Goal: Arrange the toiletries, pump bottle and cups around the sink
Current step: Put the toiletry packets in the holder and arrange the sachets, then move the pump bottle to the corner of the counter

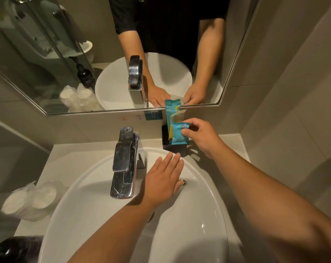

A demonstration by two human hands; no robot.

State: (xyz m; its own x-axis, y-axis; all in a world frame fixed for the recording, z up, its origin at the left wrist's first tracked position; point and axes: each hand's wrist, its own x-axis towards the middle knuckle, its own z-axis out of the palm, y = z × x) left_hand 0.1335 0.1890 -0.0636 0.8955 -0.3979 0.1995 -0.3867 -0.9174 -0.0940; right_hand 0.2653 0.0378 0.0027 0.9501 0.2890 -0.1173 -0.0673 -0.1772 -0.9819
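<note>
My right hand [200, 136] pinches a small blue toiletry packet [178, 134] at the mouth of a black holder [175, 149] behind the sink. Taller blue and yellow packets [171, 112] stand in that holder against the wall. Flat over the white sink basin [104, 186], fingers spread, hovers my left hand [163, 179], holding nothing. Two plastic-wrapped white cups [30, 201] lie on the counter at the left. The dark pump bottle [14, 249] shows at the bottom left corner, blurred and cut off by the frame.
A chrome faucet [124, 160] rises at the back of the basin, just left of my left hand. A mirror [104, 54] covers the wall above and reflects the scene. A tiled wall [293, 92] closes the right side. The beige counter [69, 154] surrounds the basin.
</note>
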